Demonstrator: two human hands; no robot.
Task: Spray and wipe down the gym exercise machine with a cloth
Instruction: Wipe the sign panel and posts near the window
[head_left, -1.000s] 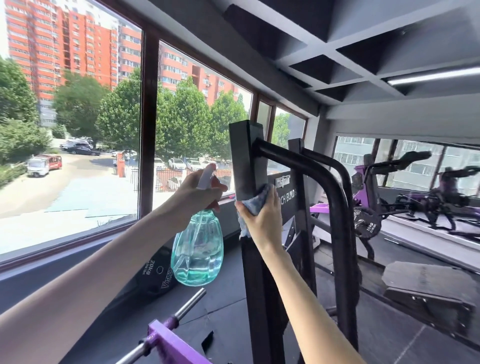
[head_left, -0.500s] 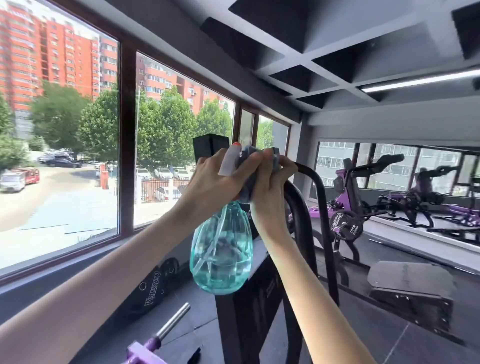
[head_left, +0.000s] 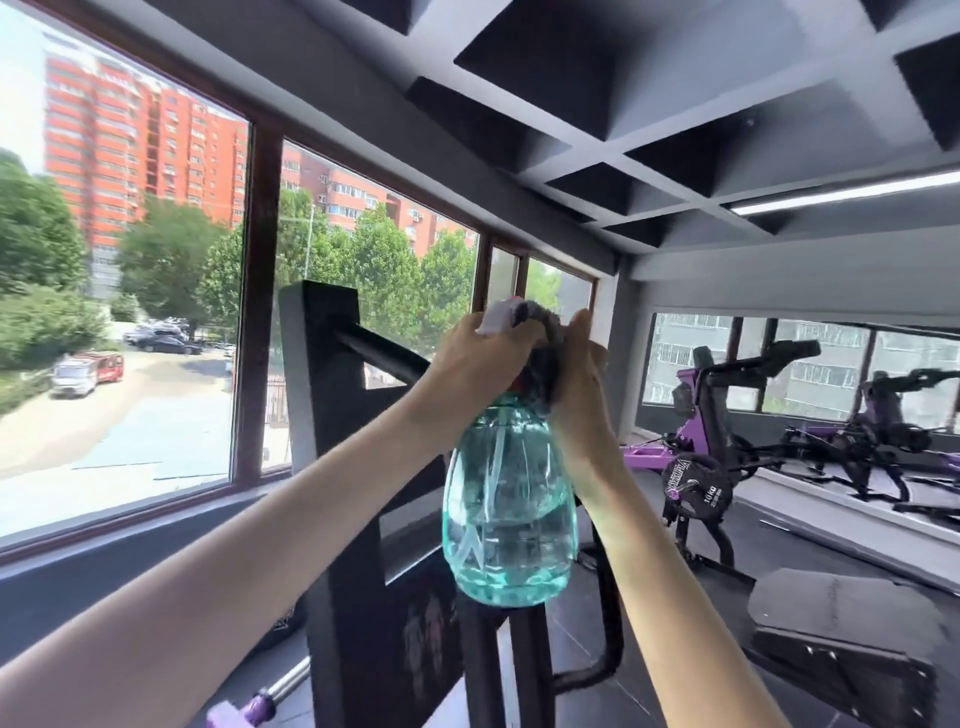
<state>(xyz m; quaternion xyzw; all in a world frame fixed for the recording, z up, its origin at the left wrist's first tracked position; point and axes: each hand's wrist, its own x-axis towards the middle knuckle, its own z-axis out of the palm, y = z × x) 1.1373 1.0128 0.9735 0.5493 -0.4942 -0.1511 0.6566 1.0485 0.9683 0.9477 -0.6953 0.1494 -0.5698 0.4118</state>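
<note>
Atop the black steel gym frame (head_left: 322, 415) | right hand (head_left: 576, 387) clamps grey cloth (head_left: 546, 353) round its tube (head_left: 379, 356), which runs down-left | left hand (head_left: 480, 361), touching alongside, grips teal translucent spray bottle (head_left: 509, 519)

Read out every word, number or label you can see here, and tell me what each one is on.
"10KG": white print on the black weight plate hanging on the purple machine.
Curved white brand lettering on the same plate: too blurred to read.
Dim graphic on the front panel of the black machine: too dark to read.
Spray bottle: no printed label visible.
</note>
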